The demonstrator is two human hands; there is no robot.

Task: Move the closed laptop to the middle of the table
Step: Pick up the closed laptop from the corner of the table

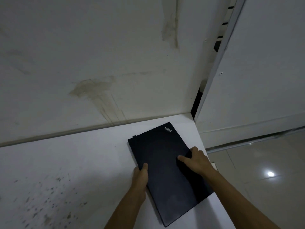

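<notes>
A closed black laptop [166, 172] lies on the white table [74, 162] near its right edge, turned at an angle, its near right corner past the edge. My left hand [141, 175] clasps the laptop's left long edge, thumb on the lid and fingers hidden beneath. My right hand [196, 160] holds the right long edge, thumb pressed flat on the lid.
A stained white wall [99, 63] runs along the table's far side. A white panel with a metal frame [212, 73] stands at the right. Glossy floor tiles [264, 171] lie beyond the table's right edge. Dark specks mark the table's near left.
</notes>
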